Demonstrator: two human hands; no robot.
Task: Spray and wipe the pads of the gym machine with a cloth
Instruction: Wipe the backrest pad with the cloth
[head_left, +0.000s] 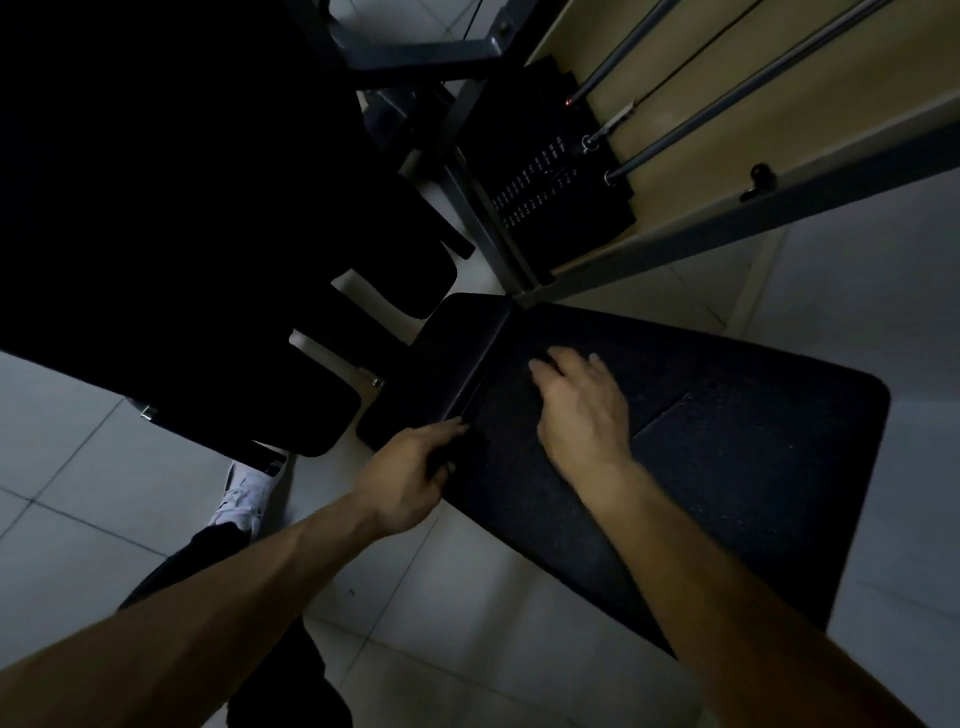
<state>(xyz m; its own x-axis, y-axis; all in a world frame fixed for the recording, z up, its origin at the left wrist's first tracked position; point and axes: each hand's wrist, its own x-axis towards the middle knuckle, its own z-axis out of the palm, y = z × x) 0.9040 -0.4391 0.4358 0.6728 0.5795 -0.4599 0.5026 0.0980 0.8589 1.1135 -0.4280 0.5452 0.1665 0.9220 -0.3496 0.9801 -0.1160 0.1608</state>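
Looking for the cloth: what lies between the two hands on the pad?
Head view: only dark pad surface between the left hand, gripping its edge, and the right hand, flat on it. No cloth shows there.

A large black gym-machine pad (727, 467), rectangular with rounded corners and a finely grained surface, lies with its broad face up, running from the near left to the far right. A faint line crosses its top. At its left end it meets a smaller, smoother black pad (441, 364) along a straight, paler edge. A right hand (582, 415) rests flat on the large pad near that join. A left hand (410, 478) grips the large pad's dark edge at the join's near end.
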